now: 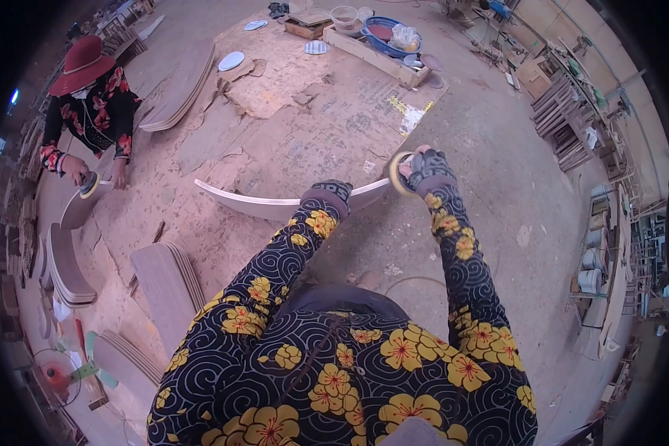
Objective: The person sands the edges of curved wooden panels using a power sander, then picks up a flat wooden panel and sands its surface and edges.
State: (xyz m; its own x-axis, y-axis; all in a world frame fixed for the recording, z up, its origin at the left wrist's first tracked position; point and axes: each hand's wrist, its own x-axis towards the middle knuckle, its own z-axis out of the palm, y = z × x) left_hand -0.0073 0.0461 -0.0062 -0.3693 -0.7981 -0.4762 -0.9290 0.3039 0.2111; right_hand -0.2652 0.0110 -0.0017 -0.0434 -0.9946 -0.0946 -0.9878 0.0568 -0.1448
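The curved board [256, 207] lay crosswise in front of the person, its long axis running from left to right, with the narrow pale edge upward. The left hand [330, 195] was the nearer one: its fingers were bent over this upper edge, right of the middle, but their tips were hidden. The right hand [431, 171] was just beyond the board's right end, its fingers closed around a round sanding tool [395, 175]. The tool was at that end; whether it touched the wood, I cannot tell. Open floor [498, 215] spread to the right of the right hand. Stacked boards [163, 279] stood nearer on the left, and a co-worker [89, 111] was farther, well apart.
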